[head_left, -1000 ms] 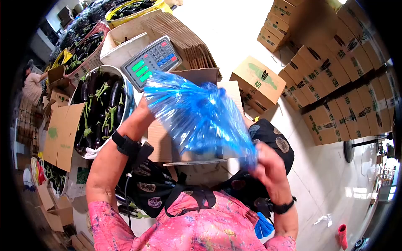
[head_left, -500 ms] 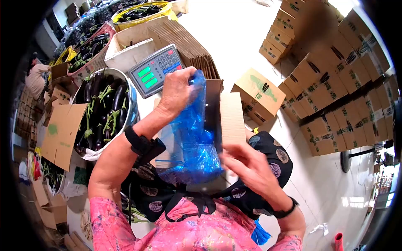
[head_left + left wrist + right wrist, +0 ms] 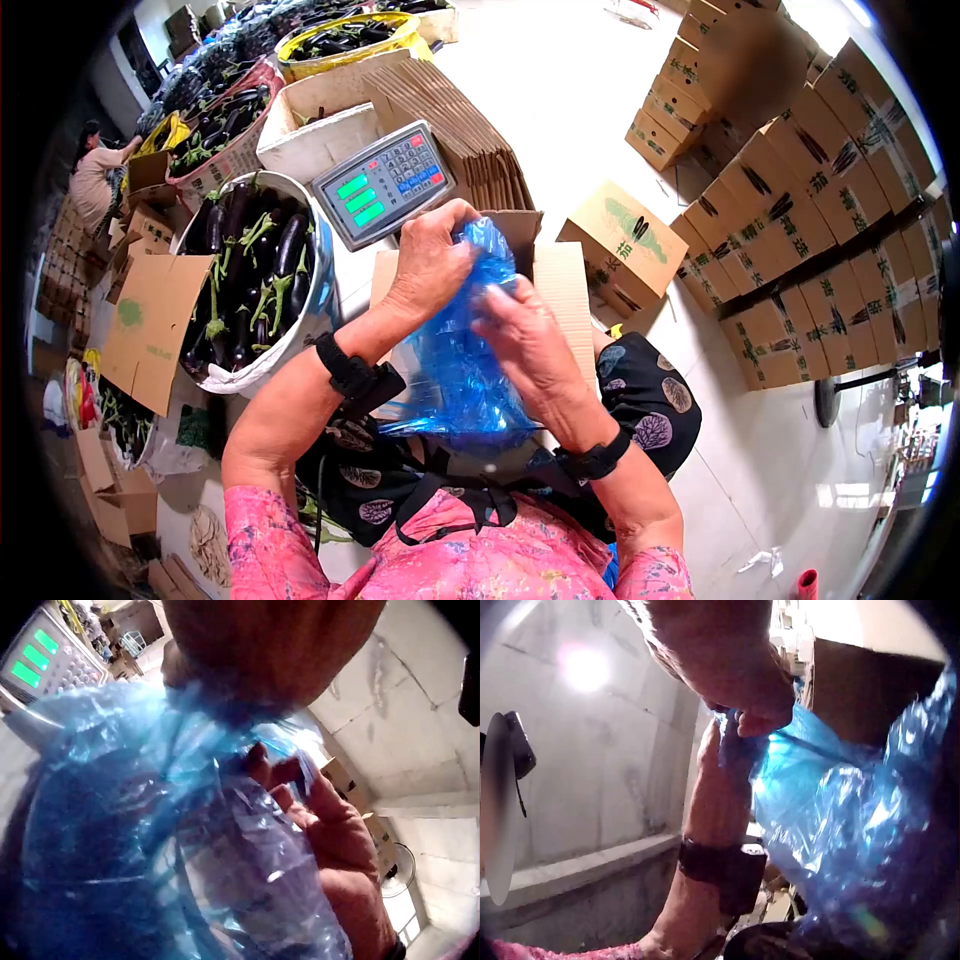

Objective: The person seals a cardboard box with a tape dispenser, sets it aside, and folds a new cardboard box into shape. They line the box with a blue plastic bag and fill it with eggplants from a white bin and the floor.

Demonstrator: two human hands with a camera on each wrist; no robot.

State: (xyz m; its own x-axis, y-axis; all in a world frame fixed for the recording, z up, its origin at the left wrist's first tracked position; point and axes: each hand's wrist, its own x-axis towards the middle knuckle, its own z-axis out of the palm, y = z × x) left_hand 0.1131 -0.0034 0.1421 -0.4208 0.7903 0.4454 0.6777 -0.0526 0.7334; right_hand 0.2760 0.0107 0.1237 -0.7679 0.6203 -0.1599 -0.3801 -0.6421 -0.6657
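Observation:
A blue plastic bag (image 3: 455, 365) hangs bunched over an open cardboard box (image 3: 563, 300) in front of the person's lap. The left hand (image 3: 430, 260) grips the bag's gathered top. Close beside it, the right hand (image 3: 538, 350) is slightly blurred in the head view; in the left wrist view the fingers of the right hand (image 3: 330, 825) pinch the film near the gathered neck. The right wrist view shows the bag (image 3: 840, 817) spread below the hands, crinkled and shiny. The bag covers most of the box's inside.
A scale display (image 3: 385, 183) stands just beyond the left hand, beside flattened cardboard (image 3: 450, 110). A white tub (image 3: 325, 290) of eggplants is at the left. At the right are a closed carton (image 3: 625, 240) and stacked cartons (image 3: 790, 210). Another person (image 3: 95, 185) is far left.
The bag, spread wide in the air a second ago, now hangs bunched over the box. The left hand holds its top; the right hand let go, then moved up to the neck.

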